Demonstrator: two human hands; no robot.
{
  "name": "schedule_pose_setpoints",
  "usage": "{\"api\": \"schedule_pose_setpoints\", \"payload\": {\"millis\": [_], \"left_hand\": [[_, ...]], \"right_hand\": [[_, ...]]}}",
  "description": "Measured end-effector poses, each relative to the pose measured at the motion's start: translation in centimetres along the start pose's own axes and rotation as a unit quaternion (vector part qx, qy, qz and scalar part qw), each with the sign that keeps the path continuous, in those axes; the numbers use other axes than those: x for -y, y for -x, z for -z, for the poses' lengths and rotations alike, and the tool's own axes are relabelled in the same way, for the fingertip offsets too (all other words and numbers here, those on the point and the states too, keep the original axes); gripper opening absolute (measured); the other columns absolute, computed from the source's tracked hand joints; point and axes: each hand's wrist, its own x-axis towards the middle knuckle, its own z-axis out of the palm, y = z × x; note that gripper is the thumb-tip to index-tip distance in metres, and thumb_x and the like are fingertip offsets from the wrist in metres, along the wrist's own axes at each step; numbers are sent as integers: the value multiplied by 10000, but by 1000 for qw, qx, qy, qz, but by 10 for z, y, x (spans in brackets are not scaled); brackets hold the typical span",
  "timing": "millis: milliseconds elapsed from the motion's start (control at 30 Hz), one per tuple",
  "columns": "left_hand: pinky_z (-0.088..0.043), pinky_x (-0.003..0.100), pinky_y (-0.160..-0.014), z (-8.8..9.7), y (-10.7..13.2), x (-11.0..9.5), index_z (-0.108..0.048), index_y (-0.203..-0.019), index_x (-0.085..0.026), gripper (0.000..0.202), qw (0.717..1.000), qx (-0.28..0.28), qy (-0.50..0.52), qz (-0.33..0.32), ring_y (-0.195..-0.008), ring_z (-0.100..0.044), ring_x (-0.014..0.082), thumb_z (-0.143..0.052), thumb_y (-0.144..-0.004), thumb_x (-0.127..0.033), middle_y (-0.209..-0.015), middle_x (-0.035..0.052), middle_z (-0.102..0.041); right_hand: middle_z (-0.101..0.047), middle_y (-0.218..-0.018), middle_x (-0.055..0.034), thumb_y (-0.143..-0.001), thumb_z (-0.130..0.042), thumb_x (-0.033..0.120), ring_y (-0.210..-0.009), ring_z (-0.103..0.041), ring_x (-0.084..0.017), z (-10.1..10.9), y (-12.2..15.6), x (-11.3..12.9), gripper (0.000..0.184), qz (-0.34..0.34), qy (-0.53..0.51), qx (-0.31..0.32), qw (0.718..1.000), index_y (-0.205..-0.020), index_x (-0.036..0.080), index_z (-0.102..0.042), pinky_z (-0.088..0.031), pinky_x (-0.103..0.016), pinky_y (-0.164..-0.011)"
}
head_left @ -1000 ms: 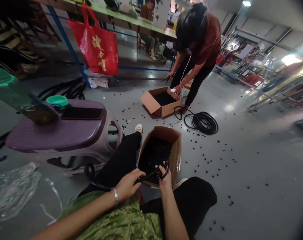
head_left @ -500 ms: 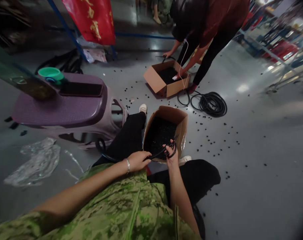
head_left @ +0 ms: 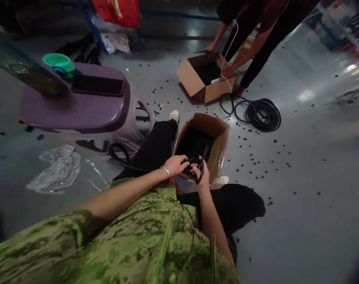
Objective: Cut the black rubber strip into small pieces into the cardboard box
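Note:
My left hand (head_left: 176, 165) is closed around a black rubber hose (head_left: 123, 163), which runs back past my thigh toward the stool. Its short end pokes out beyond my fingertips. Black-handled scissors (head_left: 202, 167) are in my right hand (head_left: 203, 175), their blades pointing up and away from me over the box. Both hands are above the near side of an open cardboard box (head_left: 222, 138) between my legs. Many small black pieces (head_left: 194, 144) fill its bottom.
A purple stool (head_left: 102, 104) at left carries a phone (head_left: 98, 85) and a green cup (head_left: 59, 65). Ahead, a co-worker (head_left: 256, 43) bends over another cardboard box (head_left: 191, 79). A coiled black hose (head_left: 262, 114) and scattered black bits lie on the floor; plastic film (head_left: 58, 169) is at left.
My left hand has moved forward over the box with the hose. The scissors have turned so their blades point more steeply away from me. The view has shifted slightly.

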Motion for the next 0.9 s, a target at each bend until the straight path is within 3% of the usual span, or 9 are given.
{"api": "schedule_pose_setpoints", "payload": {"millis": [133,300,400,633,900], "left_hand": [[-491,264,-764,4,-10,20,-694,-1063,-181,304,994,-58,87,-25,-779,-680,175,-495,-887,-329,-844,22,-743],[-503,296,-910,-6,-14,37,-700,-1120,-186,339,986,-110,110,-55,-976,-682,194,-505,-882,-329,-1080,42,-746],[-490,312,-973,-11,-13,40,-710,-1121,-182,341,985,-109,113,-72,-1075,-661,207,-513,-884,-328,-1165,55,-723],[-491,313,-988,-10,-11,40,-696,-1177,-208,354,984,-104,107,-97,-1101,-654,196,-497,-903,-313,-1189,36,-716],[-494,295,-976,-5,-7,40,-686,-1200,-217,358,988,-88,86,-91,-1077,-663,185,-502,-911,-321,-1209,35,-707]], "right_hand": [[-602,-860,12,-738,-708,355,-687,-552,-103,9,7,3,613,-20,61,56,996,-1313,202,-562,-448,-222,-647],[-604,-863,-1,-754,-697,439,-689,-532,-109,12,17,3,562,-41,121,89,988,-1255,199,-617,-451,-228,-656],[-608,-856,-4,-751,-700,442,-688,-529,-116,13,15,4,572,-32,151,96,983,-1257,189,-619,-455,-235,-654],[-633,-873,-27,-776,-668,434,-729,-550,-140,10,9,6,532,8,207,127,970,-1241,178,-632,-481,-248,-681],[-608,-864,-24,-812,-643,442,-696,-524,-123,8,9,6,524,12,184,142,973,-1262,176,-617,-462,-239,-657]]}}
